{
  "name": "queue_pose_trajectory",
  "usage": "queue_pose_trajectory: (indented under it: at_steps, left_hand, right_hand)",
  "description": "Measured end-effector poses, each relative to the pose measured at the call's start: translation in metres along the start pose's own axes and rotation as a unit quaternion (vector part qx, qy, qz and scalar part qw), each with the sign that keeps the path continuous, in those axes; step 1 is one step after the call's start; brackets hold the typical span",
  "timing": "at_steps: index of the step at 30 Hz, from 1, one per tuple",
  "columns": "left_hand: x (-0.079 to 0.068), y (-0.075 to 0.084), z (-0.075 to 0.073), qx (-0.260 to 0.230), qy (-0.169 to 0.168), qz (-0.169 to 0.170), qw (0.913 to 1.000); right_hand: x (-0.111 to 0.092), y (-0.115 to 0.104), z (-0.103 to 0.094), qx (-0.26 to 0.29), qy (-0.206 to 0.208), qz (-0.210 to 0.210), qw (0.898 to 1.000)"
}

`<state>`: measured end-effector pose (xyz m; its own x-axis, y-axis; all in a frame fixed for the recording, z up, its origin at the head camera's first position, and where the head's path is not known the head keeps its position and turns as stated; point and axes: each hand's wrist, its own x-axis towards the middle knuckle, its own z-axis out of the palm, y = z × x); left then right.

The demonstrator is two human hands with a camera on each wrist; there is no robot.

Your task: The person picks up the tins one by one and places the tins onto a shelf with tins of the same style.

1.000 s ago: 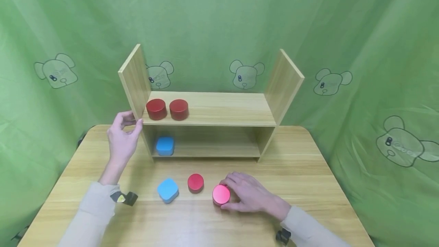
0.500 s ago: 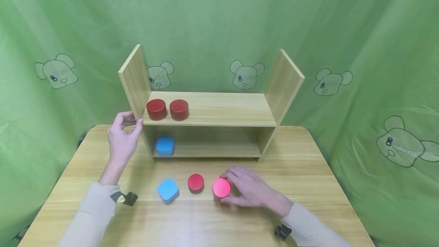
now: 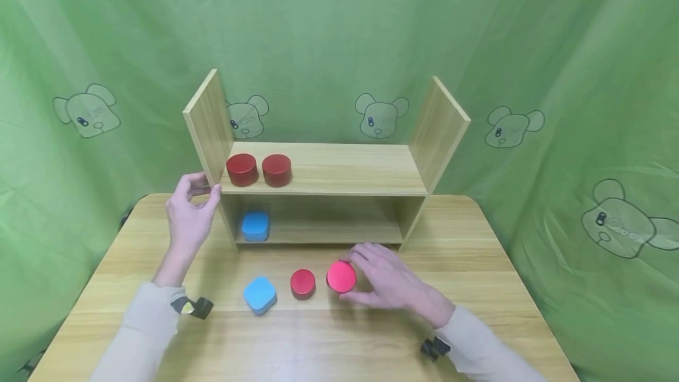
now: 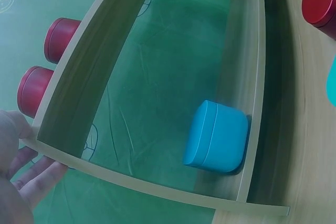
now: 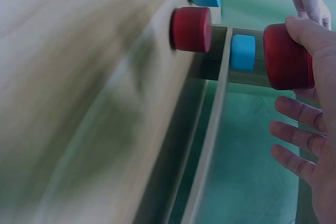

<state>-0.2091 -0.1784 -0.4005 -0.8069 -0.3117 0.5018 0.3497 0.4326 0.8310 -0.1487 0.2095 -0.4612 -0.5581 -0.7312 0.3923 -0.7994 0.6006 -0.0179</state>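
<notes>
My right hand [image 3: 389, 282] grips a round red tin [image 3: 341, 276] between thumb and fingers. The right wrist view has that tin [image 5: 285, 59] raised off the tabletop, the other fingers spread loosely below it. At the left, my left hand [image 3: 190, 217] pinches the side panel of a two-tier wooden shelf [image 3: 318, 193] near its upper board. Two round red tins, one at the far left [image 3: 242, 170] and its neighbour [image 3: 277, 170], stand on the upper board. A blue rounded-square tin [image 3: 256, 226] sits at the left end of the lower tier.
On the table [image 3: 456, 323] in front of the shelf lie another blue tin [image 3: 260, 295] and another red tin [image 3: 303, 284], side by side. The shelf's right side panel [image 3: 439, 131] rises above the upper board. A green curtain [image 3: 318, 28] hangs behind.
My right hand has lifted the red tin and carried it forward, closer to the shelf. My left hand stays at the shelf's side panel, and the other tins keep their places.
</notes>
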Motion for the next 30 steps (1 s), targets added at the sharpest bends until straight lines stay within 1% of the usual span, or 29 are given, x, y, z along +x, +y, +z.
queue_pose_trajectory:
  at_steps: [9,14,18,24,30]
  left_hand:
    - [0.001,0.0,0.0,0.003,-0.001,0.0,1.0]
    - [0.001,0.001,0.0,0.0,-0.002,-0.002,1.0]
    - [0.001,0.001,-0.001,-0.002,-0.002,-0.002,1.0]
    - [0.001,0.002,-0.002,0.003,-0.005,-0.006,1.0]
    - [0.0,0.001,-0.001,0.001,-0.004,-0.003,1.0]
  right_hand:
    - [0.01,0.004,-0.012,-0.008,0.034,-0.015,0.999]
    - [0.021,0.008,-0.018,-0.011,0.073,-0.038,0.997]
    - [0.031,0.012,-0.025,-0.007,0.097,-0.041,0.994]
    - [0.042,0.013,-0.037,-0.003,0.112,-0.036,0.993]
    - [0.052,0.01,-0.045,0.003,0.128,-0.052,0.99]
